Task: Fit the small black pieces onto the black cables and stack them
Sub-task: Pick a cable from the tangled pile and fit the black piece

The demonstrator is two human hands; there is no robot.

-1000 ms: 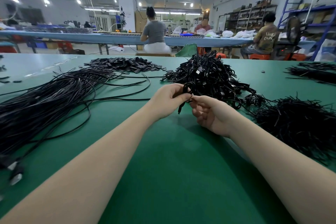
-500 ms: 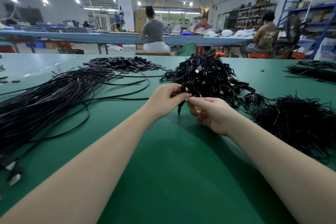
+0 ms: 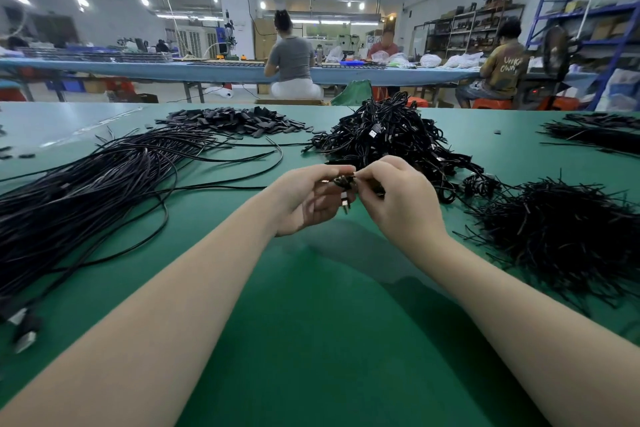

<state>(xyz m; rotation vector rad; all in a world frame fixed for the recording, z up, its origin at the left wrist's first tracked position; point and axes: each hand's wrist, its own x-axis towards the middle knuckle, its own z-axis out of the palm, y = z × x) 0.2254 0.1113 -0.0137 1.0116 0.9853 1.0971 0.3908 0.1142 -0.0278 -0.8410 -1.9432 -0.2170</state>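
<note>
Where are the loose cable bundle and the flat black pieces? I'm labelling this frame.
Loose cable bundle (image 3: 86, 191): head view, middle of the strands.
Flat black pieces (image 3: 239, 120): head view, centre of the heap.

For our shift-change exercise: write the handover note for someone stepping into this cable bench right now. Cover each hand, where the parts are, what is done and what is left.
Left hand and right hand both pinch one coiled black cable above the green table; its plug end hangs between them.
Loose cables lie to the left, small black pieces far left of centre, and a heap of coiled cables sits just beyond the hands. A pile of short black strips lies to the right.
Done: many cables coiled and stacked.
Left: finish the held cable, add it to the heap, then work through the loose ones.
</note>
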